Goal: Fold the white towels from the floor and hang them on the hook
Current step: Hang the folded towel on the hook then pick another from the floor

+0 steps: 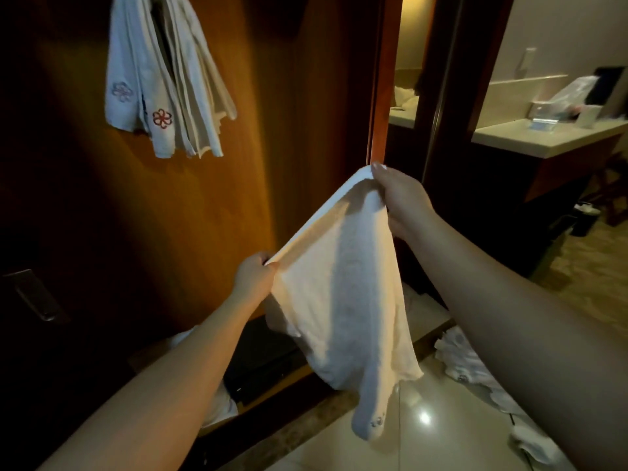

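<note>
Viewing remotely, I log left hand (pixel 253 278) and right hand (pixel 399 195) each pinching one white towel (pixel 343 300) corner; towel hangs clear of floor (pixel 438 419).

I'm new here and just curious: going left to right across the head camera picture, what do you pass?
Door handle → hanging towels → left hand → held towel → right hand → towels on the floor → counter.

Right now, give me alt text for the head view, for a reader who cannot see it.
Two bare hands hold up a white towel by its top edge, the left hand pinching one corner low and the right hand gripping the other higher. Folded white towels hang on a wooden wall behind, and more towels lie on the tiled floor.
</note>
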A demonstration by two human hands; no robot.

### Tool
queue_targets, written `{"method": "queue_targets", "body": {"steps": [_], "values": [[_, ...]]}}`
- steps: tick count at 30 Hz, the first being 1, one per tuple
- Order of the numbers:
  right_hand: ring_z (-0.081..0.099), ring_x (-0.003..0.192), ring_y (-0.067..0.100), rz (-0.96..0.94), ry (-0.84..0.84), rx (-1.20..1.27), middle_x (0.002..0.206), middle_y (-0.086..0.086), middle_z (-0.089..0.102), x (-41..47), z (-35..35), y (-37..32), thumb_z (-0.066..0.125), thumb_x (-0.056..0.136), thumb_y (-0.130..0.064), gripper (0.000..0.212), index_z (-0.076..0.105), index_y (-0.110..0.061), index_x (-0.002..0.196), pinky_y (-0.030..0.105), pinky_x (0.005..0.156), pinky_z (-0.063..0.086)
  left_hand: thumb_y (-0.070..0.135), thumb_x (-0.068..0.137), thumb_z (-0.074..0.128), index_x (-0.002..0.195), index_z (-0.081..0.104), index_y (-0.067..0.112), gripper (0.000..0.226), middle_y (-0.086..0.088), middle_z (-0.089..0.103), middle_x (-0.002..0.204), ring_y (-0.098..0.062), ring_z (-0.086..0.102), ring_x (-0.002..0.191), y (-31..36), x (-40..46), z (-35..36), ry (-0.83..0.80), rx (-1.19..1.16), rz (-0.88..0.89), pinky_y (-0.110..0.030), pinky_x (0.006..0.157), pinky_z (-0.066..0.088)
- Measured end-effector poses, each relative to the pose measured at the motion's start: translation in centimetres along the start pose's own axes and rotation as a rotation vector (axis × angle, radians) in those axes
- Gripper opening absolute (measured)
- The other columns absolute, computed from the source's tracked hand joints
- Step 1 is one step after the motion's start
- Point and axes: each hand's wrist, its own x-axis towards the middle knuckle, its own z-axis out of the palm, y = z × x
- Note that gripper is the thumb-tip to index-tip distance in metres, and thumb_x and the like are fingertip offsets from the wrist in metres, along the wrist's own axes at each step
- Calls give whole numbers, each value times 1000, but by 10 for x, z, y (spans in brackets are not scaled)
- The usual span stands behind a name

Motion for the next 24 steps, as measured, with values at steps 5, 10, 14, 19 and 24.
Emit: {"method": "queue_targets", "body": {"steps": [5, 10, 14, 19, 24], "values": [[75, 96, 15, -36, 23, 47, 100, -2, 78, 12, -40, 15, 67, 95, -44, 15, 72, -32, 103, 42, 97, 57, 32, 99, 58, 122, 64, 16, 29, -8, 67, 107, -24, 62, 90, -21, 9, -18, 11, 33, -41, -37, 72, 48], [66, 104, 8, -153, -29, -194, 119, -17, 59, 21, -59, 25, 68, 94, -38, 38, 62, -44, 131, 27, 82, 59, 39, 96, 63, 123, 61, 25, 30, 0, 65, 106, -17, 61, 93, -34, 10, -38, -5, -120, -86, -29, 66, 45], [70, 87, 4, -173, 85, -228, 113, -15, 61, 28, -68, 33, 70, 93, -37, 38, 63, -39, 130, 20, 66, 60, 38, 95, 64, 113, 60, 29, 20, 8, 63, 93, -8, 58, 82, -36, 16, -48, -28, -79, -43, -28, 60, 42], [63, 107, 18, -29, 54, -109, 130, -8, 52, 39, -75, 45, 71, 94, -26, 73, 34, -31, 156, 39, 85, 60, 36, 103, 53, 148, 45, 13, 51, -10, 51, 146, -29, 51, 130, -63, 21, -63, 16, 302, 8, -46, 100, 45], [69, 105, 29, 109, 21, -4, 131, 14, 61, 38, -75, 63, 71, 94, -19, 57, 50, -15, 147, 43, 84, 61, 35, 101, 53, 130, 62, 18, 35, -1, 65, 108, -23, 62, 96, -98, 18, -71, 241, 106, -45, -33, 69, 47]]}}
